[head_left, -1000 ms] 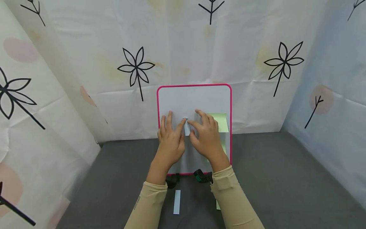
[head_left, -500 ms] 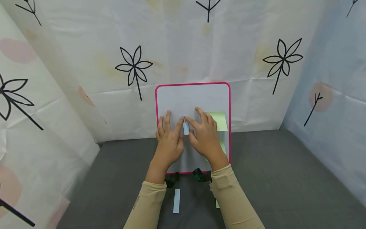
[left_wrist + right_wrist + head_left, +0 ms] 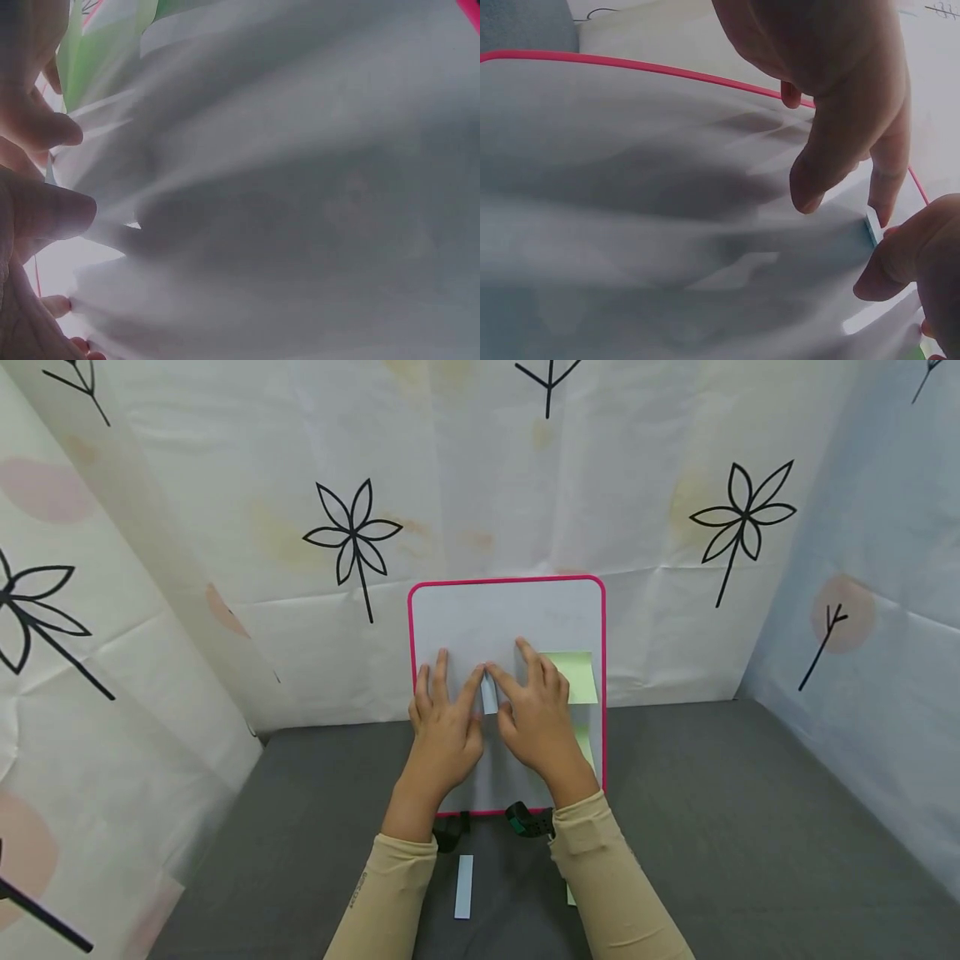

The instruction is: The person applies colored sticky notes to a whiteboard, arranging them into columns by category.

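Note:
A pale blue paper strip (image 3: 489, 695) hangs upright on the whiteboard (image 3: 495, 618), which has a pink rim. My left hand (image 3: 444, 739) lies against the board to its left, fingers spread, index fingertip at the strip's top end. From the other side my right hand (image 3: 542, 727) reaches in, its index fingertip meeting the left one over that same end. Both index fingers are nearly straight and cover the strip's top. The right wrist view catches the strip (image 3: 874, 227) nearly edge-on between the two hands.
Two green sticky notes, an upper one (image 3: 579, 677) and a lower one (image 3: 582, 743), are on the board's right side. A second pale blue strip (image 3: 463, 887) lies on the dark grey table (image 3: 712, 827), and a bit of green paper (image 3: 571, 893) shows beside the right sleeve.
The index fingertips have drawn together over the strip's top end, which showed between them a second ago. The head view has shifted slightly. The board and loose strip stay put.

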`<state>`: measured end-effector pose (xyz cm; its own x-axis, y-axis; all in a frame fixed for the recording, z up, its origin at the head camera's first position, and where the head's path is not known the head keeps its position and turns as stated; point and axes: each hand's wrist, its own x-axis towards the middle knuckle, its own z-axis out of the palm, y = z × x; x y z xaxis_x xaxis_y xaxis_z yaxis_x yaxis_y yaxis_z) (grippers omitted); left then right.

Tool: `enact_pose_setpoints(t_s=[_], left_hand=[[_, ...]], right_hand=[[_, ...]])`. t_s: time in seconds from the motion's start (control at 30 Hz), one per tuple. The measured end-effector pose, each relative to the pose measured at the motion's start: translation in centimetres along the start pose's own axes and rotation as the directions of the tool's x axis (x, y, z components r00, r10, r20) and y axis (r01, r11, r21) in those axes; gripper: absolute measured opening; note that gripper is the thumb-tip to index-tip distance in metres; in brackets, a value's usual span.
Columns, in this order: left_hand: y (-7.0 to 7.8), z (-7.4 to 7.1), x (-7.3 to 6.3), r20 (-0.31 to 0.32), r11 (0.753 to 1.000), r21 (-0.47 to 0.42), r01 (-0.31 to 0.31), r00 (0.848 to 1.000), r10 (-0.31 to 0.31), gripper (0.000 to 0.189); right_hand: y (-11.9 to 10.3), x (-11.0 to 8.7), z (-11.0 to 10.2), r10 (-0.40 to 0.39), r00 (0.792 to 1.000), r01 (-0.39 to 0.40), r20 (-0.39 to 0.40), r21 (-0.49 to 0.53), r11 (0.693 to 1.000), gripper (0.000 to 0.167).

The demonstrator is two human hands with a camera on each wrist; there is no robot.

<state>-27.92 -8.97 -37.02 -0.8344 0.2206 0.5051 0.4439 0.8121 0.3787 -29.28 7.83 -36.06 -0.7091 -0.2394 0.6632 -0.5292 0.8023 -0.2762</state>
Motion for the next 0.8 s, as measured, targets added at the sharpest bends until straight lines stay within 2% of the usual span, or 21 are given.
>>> enact_pose_setpoints(t_s=[0.3, 0.8], left_hand=[[-0.07, -0.01, 0.03, -0.012, 1.000, -0.004, -0.006, 1.000, 0.006, 0.067], [-0.10, 0.22, -0.02, -0.034, 0.999, -0.016, -0.032, 0.999, 0.032, 0.055]], right_hand=[[-0.13, -0.01, 0.11, -0.014, 1.000, 0.014, -0.007, -0.009, 1.000, 0.056], [0.02, 0.07, 0.29, 0.007, 1.000, -0.006, 0.022, -0.031, 1.000, 0.061]])
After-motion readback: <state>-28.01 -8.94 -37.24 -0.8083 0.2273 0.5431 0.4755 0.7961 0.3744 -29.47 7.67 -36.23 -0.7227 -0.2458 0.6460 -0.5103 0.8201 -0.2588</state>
